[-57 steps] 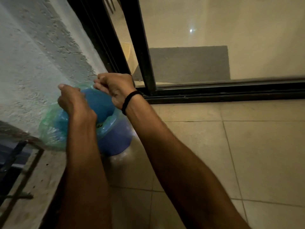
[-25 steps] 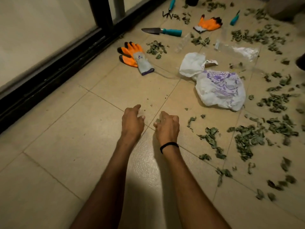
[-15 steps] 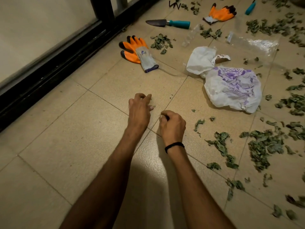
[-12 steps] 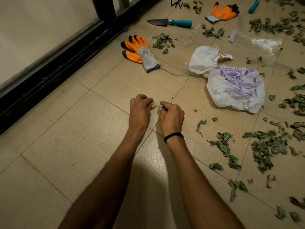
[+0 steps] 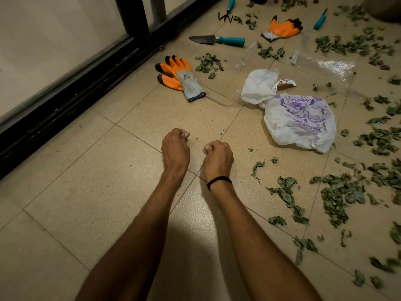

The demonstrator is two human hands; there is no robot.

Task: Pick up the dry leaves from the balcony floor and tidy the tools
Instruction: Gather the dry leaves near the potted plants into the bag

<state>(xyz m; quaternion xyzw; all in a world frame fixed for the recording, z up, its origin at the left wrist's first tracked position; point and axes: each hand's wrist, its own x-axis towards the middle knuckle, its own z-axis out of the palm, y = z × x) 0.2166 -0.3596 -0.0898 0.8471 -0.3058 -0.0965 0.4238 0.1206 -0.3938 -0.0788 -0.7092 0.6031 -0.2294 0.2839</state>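
Left hand point(image 5: 175, 148) and right hand point(image 5: 218, 157) are held curled closed, with nothing seen gripped. Dry leaves point(image 5: 286, 192) are strewn just right of the right hand (the nearer one). A white bag point(image 5: 299, 120) is found ahead-right of it.

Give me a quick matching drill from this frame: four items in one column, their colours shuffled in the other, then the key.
Items
1. trowel
2. nearer glove
3. printed bag
4. wristband

Colours
A. white with purple print
B. dark blade, teal handle
C. black all over
D. orange with black fingertips, grey cuff

Pairs: 1-B, 2-D, 3-A, 4-C
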